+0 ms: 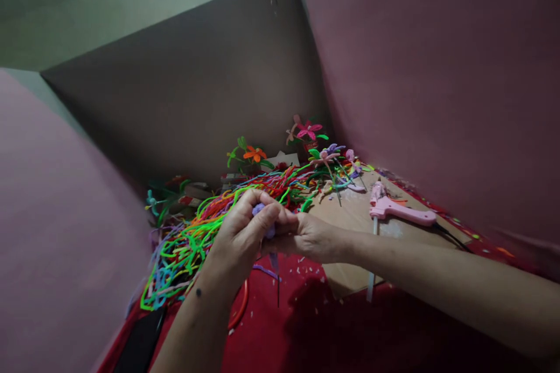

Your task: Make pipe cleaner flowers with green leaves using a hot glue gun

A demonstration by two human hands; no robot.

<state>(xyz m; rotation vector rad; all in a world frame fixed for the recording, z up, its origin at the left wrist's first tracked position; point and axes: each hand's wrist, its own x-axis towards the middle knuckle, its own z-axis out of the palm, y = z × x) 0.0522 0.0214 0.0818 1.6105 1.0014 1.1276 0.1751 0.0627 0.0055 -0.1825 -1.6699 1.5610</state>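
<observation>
Between my two hands is a purple fuzzy pipe-cleaner flower [270, 231], mostly covered by fingers. A thin dark stem pokes down below it. My left hand [245, 221] is closed around it, thumb on top. From the other side, the fingers of my right hand [308, 237] press together on it and meet the left fingertips. Behind the hands lies a large heap of colourful pipe cleaners [188, 247], green, orange, red and blue. A pink glue gun [405, 211] rests to the right with a clear glue stick sticking out of it.
The glue gun is on a cardboard sheet [350, 213] over a red cloth [266, 338] strewn with scraps. Finished pipe-cleaner flowers, one orange [255, 154] and one pink [308, 130], stand at the back. Red-handled scissors [240, 306] and a black phone-like slab [140, 341] lie in front.
</observation>
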